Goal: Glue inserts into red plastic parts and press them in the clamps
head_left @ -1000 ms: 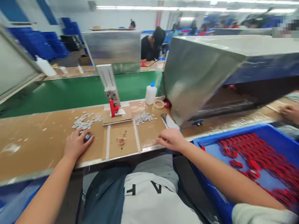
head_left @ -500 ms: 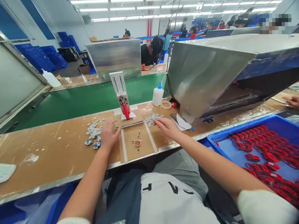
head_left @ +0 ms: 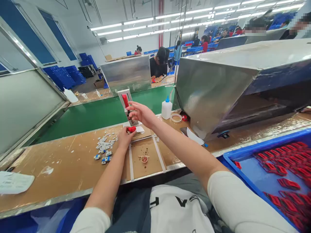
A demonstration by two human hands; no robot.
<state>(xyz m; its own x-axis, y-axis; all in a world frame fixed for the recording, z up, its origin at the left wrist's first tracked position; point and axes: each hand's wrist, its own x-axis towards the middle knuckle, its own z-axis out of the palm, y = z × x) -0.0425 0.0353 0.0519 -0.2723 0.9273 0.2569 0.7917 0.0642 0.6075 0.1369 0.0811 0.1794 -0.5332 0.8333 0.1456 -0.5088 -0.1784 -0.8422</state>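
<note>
My left hand (head_left: 124,138) pinches a small red plastic part (head_left: 132,129) at the base of the toggle clamp (head_left: 131,118). The clamp's red handle (head_left: 125,100) stands raised. Beside that handle is my right hand (head_left: 141,114), its fingers spread and nothing visible in them; whether a fingertip touches the handle I cannot tell. White paper (head_left: 140,129) lies under the clamp. Left of my left hand spreads a heap of small grey pieces (head_left: 104,144), with a few blue-and-white blocks (head_left: 106,159) in front. My right forearm hides most of another grey heap.
A small round cup (head_left: 144,159) sits on a taped cardboard mat (head_left: 155,166). Behind stand a white bottle with a blue cap (head_left: 166,108), a tape ring (head_left: 176,117) and a metal hood (head_left: 211,94). At right is a blue tray (head_left: 245,173) of red-and-black parts. Beyond runs a green belt (head_left: 92,115).
The red handle has swung from down to up. My right hand has moved left from the grey pieces to the handle. My left hand, open before, now pinches the red part. The view tilted up.
</note>
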